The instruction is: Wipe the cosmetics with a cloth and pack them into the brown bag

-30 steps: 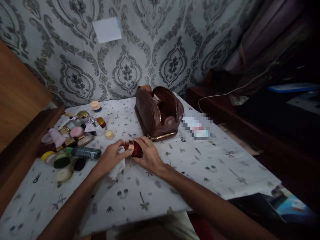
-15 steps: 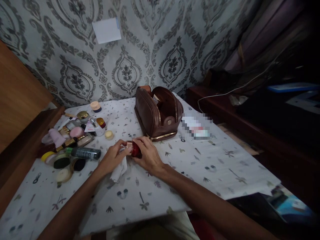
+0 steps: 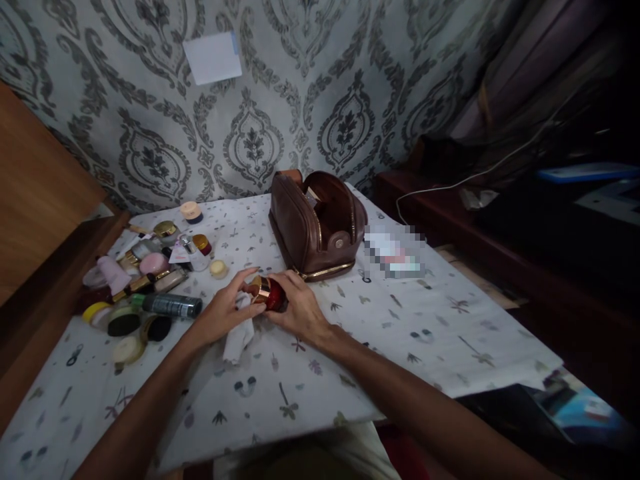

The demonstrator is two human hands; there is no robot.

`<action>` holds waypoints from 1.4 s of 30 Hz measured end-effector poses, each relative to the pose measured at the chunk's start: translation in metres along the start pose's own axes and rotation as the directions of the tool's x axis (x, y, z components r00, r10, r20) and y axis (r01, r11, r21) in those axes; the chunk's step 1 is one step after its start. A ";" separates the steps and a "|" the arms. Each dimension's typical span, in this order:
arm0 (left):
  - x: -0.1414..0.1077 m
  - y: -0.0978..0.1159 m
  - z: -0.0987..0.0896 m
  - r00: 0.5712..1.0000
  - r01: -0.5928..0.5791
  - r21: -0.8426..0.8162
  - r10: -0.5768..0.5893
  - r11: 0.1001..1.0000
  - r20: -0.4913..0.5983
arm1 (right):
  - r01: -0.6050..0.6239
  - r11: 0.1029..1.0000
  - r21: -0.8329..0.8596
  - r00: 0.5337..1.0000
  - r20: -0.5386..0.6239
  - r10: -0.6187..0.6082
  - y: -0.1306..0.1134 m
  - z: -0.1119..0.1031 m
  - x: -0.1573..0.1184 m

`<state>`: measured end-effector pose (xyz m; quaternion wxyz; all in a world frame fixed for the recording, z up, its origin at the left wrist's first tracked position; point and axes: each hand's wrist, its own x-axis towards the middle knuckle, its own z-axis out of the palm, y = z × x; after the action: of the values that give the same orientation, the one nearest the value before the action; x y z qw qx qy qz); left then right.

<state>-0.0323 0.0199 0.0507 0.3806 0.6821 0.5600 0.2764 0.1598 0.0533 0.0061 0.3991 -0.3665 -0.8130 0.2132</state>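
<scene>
A dark red cosmetic jar (image 3: pixel 275 297) with a shiny gold lid (image 3: pixel 261 291) lies tilted on its side above the tablecloth. My right hand (image 3: pixel 302 311) wraps round its red body. At the lid end, my left hand (image 3: pixel 223 311) curves its fingers and thumb about the gold cap, the thumb close to or touching it. A crumpled white cloth (image 3: pixel 239 343) hangs from the left palm onto the table. Just beyond the hands stands a brown leather cosmetic bag (image 3: pixel 300 233), its zip open and something pale inside.
Several jars, tubes and bottles lie grouped at left, among them a dark spray bottle (image 3: pixel 173 306), a pink jar (image 3: pixel 155 264) and a small cream-lidded jar (image 3: pixel 218 269). A blurred-out item (image 3: pixel 393 252) sits right of the bag. A wooden panel (image 3: pixel 45 200) borders the left.
My left fingers have spread wider around the gold lid, so more of it shows. The jar has turned slightly in my right hand. The bag and other cosmetics stay put.
</scene>
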 end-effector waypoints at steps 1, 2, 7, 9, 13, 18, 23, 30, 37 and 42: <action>-0.001 0.002 0.000 1.000 -0.014 0.026 0.014 1.000 0.020 | 0.000 1.000 -0.003 1.000 0.004 0.000 0.000 0.000 0.000; -0.001 0.003 0.000 0.999 -0.027 0.048 0.025 0.999 0.034 | 0.000 1.000 -0.006 1.000 0.005 0.000 -0.001 0.001 -0.001; 0.000 0.001 0.007 1.000 -0.005 0.062 0.007 0.998 -0.025 | 0.014 0.998 -0.064 1.000 -0.005 -0.014 -0.002 0.003 -0.003; 0.001 -0.003 0.011 0.998 0.018 0.065 -0.015 0.998 -0.056 | 0.029 0.996 -0.081 1.000 0.004 -0.029 -0.002 0.004 -0.004; 0.002 -0.005 0.010 0.997 0.031 0.101 -0.023 0.994 -0.071 | 0.042 0.993 -0.110 0.999 0.023 -0.040 -0.002 0.002 -0.002; 0.001 -0.001 -0.004 0.993 -0.110 -0.058 0.113 0.992 0.038 | 0.025 0.992 -0.120 1.000 0.020 -0.022 -0.002 -0.004 0.004; 0.000 -0.002 -0.008 0.993 0.026 -0.147 -0.009 0.989 0.116 | 0.002 1.000 0.001 1.000 -0.006 -0.002 -0.002 -0.003 0.003; 0.002 -0.009 -0.025 0.997 -0.042 0.064 0.037 0.997 0.068 | -0.284 0.803 0.524 0.953 0.065 0.295 -0.007 -0.003 0.006; -0.003 0.000 -0.018 0.973 -0.157 0.233 0.190 0.960 -0.127 | -0.421 0.423 0.803 0.885 0.261 0.385 -0.009 -0.009 0.011; -0.007 0.007 -0.013 0.954 -0.294 -0.038 0.296 0.955 0.052 | -0.451 0.374 0.810 0.886 0.356 0.297 -0.007 -0.003 0.010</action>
<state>-0.0409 0.0151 0.0638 0.3611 0.7597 0.4368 0.3189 0.1554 0.0564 0.0172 0.4073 -0.2667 -0.5091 0.7098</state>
